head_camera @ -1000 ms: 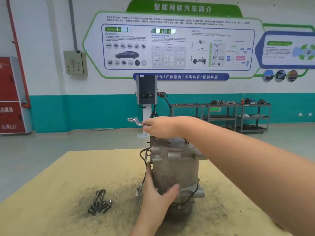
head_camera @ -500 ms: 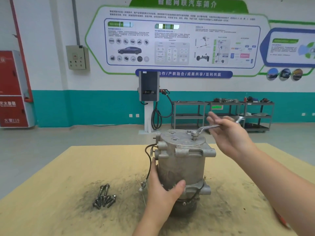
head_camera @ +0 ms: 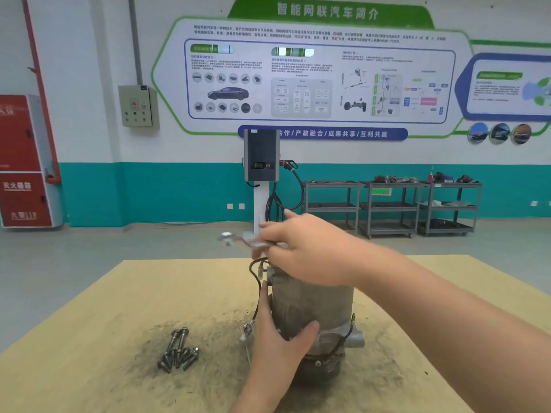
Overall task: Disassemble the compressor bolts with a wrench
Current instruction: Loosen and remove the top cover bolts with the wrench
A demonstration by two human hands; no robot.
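my left hand point(head_camera: 278, 341) wraps the lower body of the compressor point(head_camera: 313, 308), thumb on the front and fingers round the far left side. i judge that is to stop the housing from turning while the wrench works above. the compressor stands upright near the middle of the tabletop point(head_camera: 104, 323), on a dark greasy patch. to its left, well apart from it, a small pile of bolts point(head_camera: 178, 350) lies on that patch, parked where they will not roll under the work.

my right hand point(head_camera: 301, 248) reaches across the compressor's top, gripping the wrench point(head_camera: 241, 241) by its handle. the free end sticks out to the left, and the hand looks to be mid-swing, so both are blurred.

my right hand and forearm hide the compressor's top plate, so i cannot tell whether the wrench sits on a bolt or how many bolts remain. the wrench's head type is too smeared to read.
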